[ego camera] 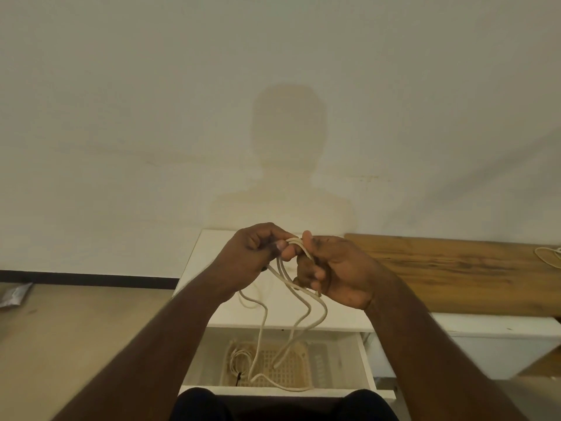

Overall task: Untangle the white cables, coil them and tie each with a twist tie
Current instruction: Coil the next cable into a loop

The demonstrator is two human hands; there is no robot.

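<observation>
Wall (121,117): pale, far, carrying a person's shadow. Wooden counter (455,268): right, a white cable (546,256) at its far right end. White cabinet (206,253): centre, its drawer (367,360) open near the knees. Perforated basket (291,372): in the drawer, a coiled white cable (239,360) at its left. Left hand (252,247) and right hand (340,268): raised together, both closed, pinching the looped white cable (291,293); its ends trail into the basket.

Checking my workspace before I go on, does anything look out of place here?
Two things: the white cable in your hands trails loose into the open drawer, and another cable lies uncoiled at the wooden board's far right end.
</observation>
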